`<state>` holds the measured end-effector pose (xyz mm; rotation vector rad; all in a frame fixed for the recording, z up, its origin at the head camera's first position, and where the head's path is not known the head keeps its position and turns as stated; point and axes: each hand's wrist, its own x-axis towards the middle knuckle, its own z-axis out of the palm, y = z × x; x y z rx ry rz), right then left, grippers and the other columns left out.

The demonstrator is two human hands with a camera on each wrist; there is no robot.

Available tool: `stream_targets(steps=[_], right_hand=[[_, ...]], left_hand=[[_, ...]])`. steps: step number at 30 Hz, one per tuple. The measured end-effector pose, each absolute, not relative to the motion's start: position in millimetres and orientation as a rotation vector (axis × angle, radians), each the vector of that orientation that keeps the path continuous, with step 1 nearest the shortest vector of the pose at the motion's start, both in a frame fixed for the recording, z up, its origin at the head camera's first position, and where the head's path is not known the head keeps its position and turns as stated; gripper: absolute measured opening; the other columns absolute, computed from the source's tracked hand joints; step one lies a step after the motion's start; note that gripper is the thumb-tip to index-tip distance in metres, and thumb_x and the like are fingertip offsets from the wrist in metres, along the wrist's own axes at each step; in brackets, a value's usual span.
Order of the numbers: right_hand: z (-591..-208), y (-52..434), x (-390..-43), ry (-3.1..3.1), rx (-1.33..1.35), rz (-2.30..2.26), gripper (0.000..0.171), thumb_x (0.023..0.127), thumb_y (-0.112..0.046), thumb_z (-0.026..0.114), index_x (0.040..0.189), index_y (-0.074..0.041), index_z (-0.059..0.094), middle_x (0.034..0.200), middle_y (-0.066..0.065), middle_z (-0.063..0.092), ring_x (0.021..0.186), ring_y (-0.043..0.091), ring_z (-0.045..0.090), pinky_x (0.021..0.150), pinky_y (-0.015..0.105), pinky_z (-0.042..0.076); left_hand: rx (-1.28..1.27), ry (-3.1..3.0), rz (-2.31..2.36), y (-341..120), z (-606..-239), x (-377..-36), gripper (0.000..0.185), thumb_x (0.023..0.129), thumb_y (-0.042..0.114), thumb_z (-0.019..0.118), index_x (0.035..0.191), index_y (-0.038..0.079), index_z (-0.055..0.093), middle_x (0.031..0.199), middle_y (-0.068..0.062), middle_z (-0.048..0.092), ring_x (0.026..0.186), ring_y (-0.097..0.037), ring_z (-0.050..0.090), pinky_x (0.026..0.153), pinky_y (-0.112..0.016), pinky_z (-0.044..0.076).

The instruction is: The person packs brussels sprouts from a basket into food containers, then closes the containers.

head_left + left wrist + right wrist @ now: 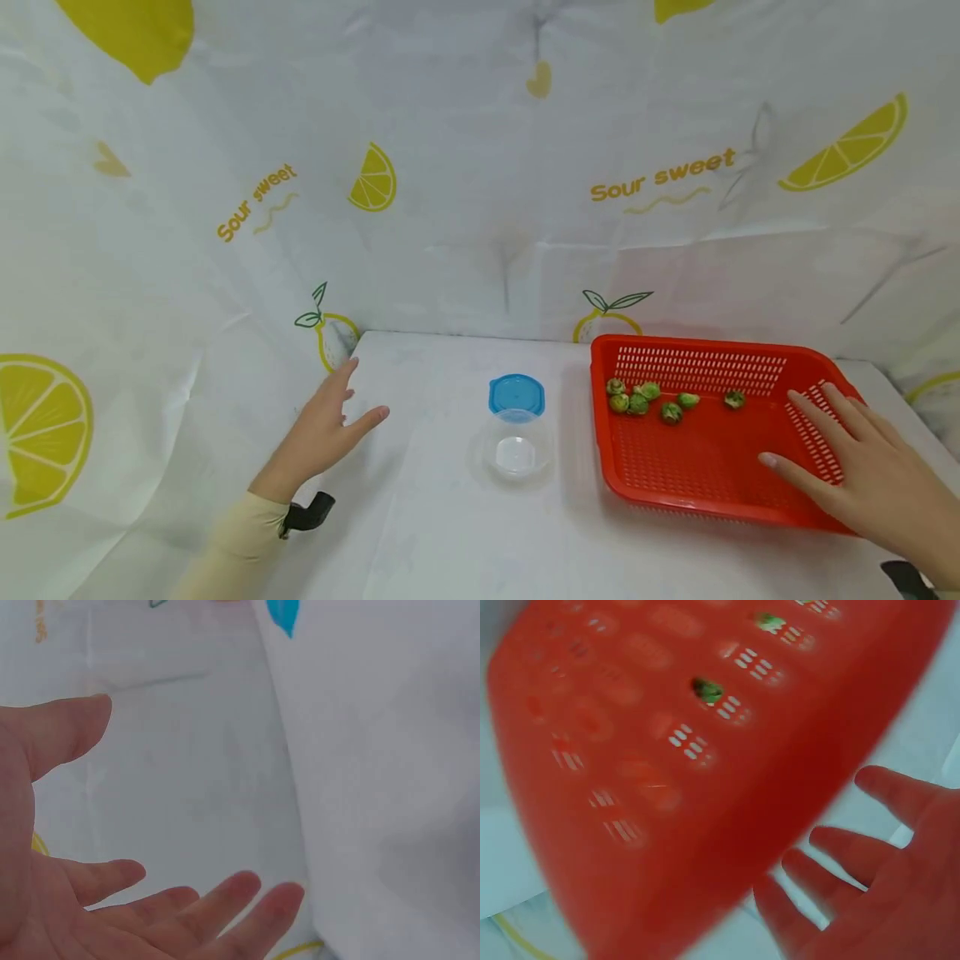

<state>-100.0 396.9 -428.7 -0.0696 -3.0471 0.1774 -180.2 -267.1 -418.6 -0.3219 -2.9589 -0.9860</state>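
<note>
right hand (870,471), spread and empty, beside the red basket (697,462); left hand (318,437), likewise, well left of it.

Red basket (697,462) right, green sprouts (671,413) inside; clear bowl (516,458) near blue lid (517,392).

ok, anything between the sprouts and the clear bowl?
Yes: the red basket's left wall stands between the sprouts and the clear bowl. Past that, nothing visible but tabletop.

"Sour sweet" (662,176) twice on backdrop (465,167)
</note>
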Motion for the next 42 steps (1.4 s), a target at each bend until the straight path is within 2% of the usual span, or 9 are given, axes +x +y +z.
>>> stream_targets(steps=[3,6,9,13,17,20,26,36,42], right_hand=[[-419,396,-110,-3.079,0.012,0.300,0.111,0.093,-0.067,0.074,0.164,0.007,0.030,0.165,0.047,0.020,0.140,0.070,0.024,0.096,0.091,0.033],[-410,396,-121,-3.107,0.119,0.394,0.104,0.094,-0.061,0.077,0.160,0.008,0.037,0.159,0.046,0.033,0.133,0.068,0.036,0.094,0.089,0.039],[-402,398,-133,-3.142,0.192,0.456,0.093,0.096,-0.056,0.077,0.156,0.006,0.044,0.151,0.045,0.045,0.126,0.065,0.048,0.093,0.085,0.048],[-391,400,-149,-3.188,0.249,0.497,0.078,0.099,-0.049,0.076,0.151,0.004,0.054,0.141,0.041,0.059,0.117,0.059,0.062,0.085,0.074,0.058],[-382,398,-165,-3.207,0.324,0.558,0.068,0.102,-0.043,0.075,0.149,0.003,0.058,0.139,0.034,0.066,0.114,0.047,0.070,0.084,0.061,0.063],[-380,397,-177,-3.221,0.360,0.625,0.065,0.103,-0.041,0.073,0.149,0.003,0.059,0.141,0.029,0.067,0.115,0.042,0.072,0.085,0.056,0.064],[-389,403,-193,-3.275,0.345,0.712,0.061,0.104,-0.040,0.072,0.146,0.004,0.062,0.141,0.028,0.067,0.121,0.043,0.069,0.091,0.057,0.062],[-411,415,-210,-3.354,0.158,0.754,0.058,0.105,-0.036,0.070,0.144,0.008,0.062,0.139,0.035,0.065,0.119,0.049,0.066,0.094,0.066,0.059],[-419,423,-220,-3.356,0.080,0.724,0.058,0.103,-0.036,0.073,0.139,0.008,0.065,0.136,0.036,0.066,0.119,0.052,0.064,0.096,0.068,0.057]], left_hand=[[-0.248,-2.914,-1.400,-256,-431,-188,0.093,0.101,0.058,0.071,0.172,0.017,0.027,0.175,-0.012,0.036,0.140,-0.036,0.064,0.108,-0.054,0.059],[-0.224,-2.790,-1.874,-241,-447,-197,0.077,0.104,0.042,0.073,0.167,0.016,0.037,0.167,-0.018,0.045,0.133,-0.034,0.068,0.104,-0.047,0.063],[-0.268,-2.649,-2.257,-223,-465,-207,0.067,0.107,0.029,0.070,0.164,0.007,0.042,0.163,-0.028,0.047,0.129,-0.033,0.070,0.103,-0.045,0.064],[-0.311,-2.608,-2.504,-202,-487,-218,0.065,0.109,0.028,0.066,0.164,0.003,0.041,0.161,-0.028,0.050,0.124,-0.026,0.073,0.103,-0.041,0.063],[-0.334,-2.610,-2.606,-188,-501,-225,0.065,0.109,0.029,0.066,0.163,0.004,0.043,0.157,-0.026,0.055,0.119,-0.024,0.074,0.100,-0.040,0.064],[-0.358,-2.607,-2.640,-179,-507,-229,0.062,0.108,0.027,0.067,0.162,0.004,0.046,0.154,-0.025,0.059,0.117,-0.024,0.074,0.099,-0.040,0.065],[-0.380,-2.598,-2.663,-165,-512,-231,0.059,0.107,0.025,0.068,0.160,0.007,0.050,0.149,-0.021,0.062,0.114,-0.022,0.072,0.098,-0.040,0.065],[-0.368,-2.590,-2.742,-154,-518,-227,0.056,0.103,0.025,0.075,0.155,0.011,0.058,0.105,-0.006,0.068,0.093,-0.016,0.069,0.083,-0.033,0.067],[-0.362,-2.557,-2.770,-151,-521,-226,0.054,0.102,0.023,0.075,0.153,0.011,0.060,0.106,-0.007,0.068,0.091,-0.016,0.071,0.080,-0.031,0.067]])
